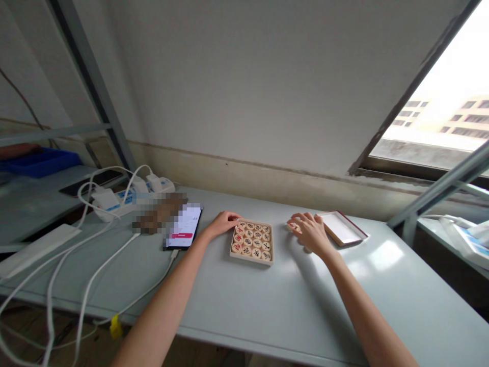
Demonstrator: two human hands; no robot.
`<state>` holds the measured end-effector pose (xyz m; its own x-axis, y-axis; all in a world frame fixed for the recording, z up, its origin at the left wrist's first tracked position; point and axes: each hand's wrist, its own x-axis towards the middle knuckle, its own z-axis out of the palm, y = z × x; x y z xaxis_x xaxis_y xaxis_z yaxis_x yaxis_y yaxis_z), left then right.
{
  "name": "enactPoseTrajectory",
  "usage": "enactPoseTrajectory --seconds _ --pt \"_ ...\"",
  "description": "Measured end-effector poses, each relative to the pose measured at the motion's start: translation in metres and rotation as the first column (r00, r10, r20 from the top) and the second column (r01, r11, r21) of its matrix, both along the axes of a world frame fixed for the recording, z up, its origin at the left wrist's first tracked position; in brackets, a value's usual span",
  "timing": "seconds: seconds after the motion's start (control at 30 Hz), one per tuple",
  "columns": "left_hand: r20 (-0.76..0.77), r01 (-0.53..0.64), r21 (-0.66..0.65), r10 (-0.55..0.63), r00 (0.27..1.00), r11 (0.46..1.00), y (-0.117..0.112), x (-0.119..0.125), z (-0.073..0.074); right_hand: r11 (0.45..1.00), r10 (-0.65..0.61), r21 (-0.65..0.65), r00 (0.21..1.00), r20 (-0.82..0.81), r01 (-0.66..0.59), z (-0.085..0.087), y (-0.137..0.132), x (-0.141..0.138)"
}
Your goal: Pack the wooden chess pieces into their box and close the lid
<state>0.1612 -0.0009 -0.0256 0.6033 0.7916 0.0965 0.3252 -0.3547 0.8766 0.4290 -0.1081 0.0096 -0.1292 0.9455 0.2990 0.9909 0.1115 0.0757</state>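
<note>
A shallow, pale square box lies on the table, filled with rows of round wooden Chinese chess pieces bearing red and black characters. My left hand is at the box's far left corner, fingers and thumb closed against its edge. To the right of the box, my right hand reaches over a few loose Chinese chess pieces. Its fingers are apart and bent downward, and they partly hide those pieces. Beyond that hand lies a box lid with a white inside and a dark red rim.
On the left are a lit phone, a power strip with plugs, and white cables trailing over the table's front edge. A wall runs along the back. Metal posts stand at both sides. Another person's hand rests by a blue tray.
</note>
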Motion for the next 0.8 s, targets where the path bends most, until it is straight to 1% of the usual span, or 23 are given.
enactPoseTrajectory --seconds 0.07,0.17,0.23,0.3,0.33,0.4,0.43,0.5,0.6,0.7,0.8 --pt "-0.001 0.001 0.006 -0.001 1.0 1.0 0.001 0.0 -0.001 1.0 -0.003 0.005 1.0 0.01 0.003 0.001 -0.003 0.0" --pt "-0.007 0.007 0.023 -0.007 1.0 1.0 0.001 0.001 0.0 0.997 0.068 0.042 0.996 -0.063 -0.065 0.008 -0.002 -0.019" --pt "-0.006 0.01 0.031 -0.01 1.0 0.999 0.0 0.001 0.001 0.982 0.186 0.051 0.974 -0.126 -0.181 0.012 0.001 -0.042" --pt "-0.001 0.012 0.042 -0.012 1.0 0.999 -0.001 0.001 0.001 0.941 0.334 0.0 0.926 -0.179 -0.339 0.013 0.006 -0.066" --pt "0.0 0.013 0.051 -0.013 1.0 0.999 -0.001 0.001 0.001 0.915 0.388 -0.037 0.9 -0.195 -0.403 0.012 0.009 -0.078" --pt "-0.001 0.006 0.073 -0.006 1.0 0.997 0.0 0.001 0.0 0.877 0.447 -0.087 0.87 -0.21 -0.472 0.008 0.017 -0.098" --pt "-0.002 0.002 0.083 -0.002 1.0 0.997 0.0 0.0 -0.001 0.871 0.454 -0.098 0.866 -0.21 -0.481 0.005 0.021 -0.105" --pt "-0.006 -0.001 0.092 0.001 1.0 0.996 0.001 0.0 -0.002 0.878 0.443 -0.098 0.872 -0.208 -0.469 0.001 0.028 -0.114" --pt "-0.003 0.011 0.077 -0.01 1.0 0.997 0.001 0.0 -0.001 0.897 0.408 -0.082 0.886 -0.222 -0.434 -0.001 0.033 -0.117" --pt "0.009 0.017 0.065 -0.018 1.0 0.998 0.001 0.0 0.0 0.908 0.383 -0.065 0.883 -0.27 -0.414 0.007 0.03 -0.109" --pt "0.014 -0.005 0.052 0.005 1.0 0.999 0.001 0.001 -0.001 0.937 0.322 -0.032 0.898 -0.298 -0.347 0.018 0.016 -0.087"
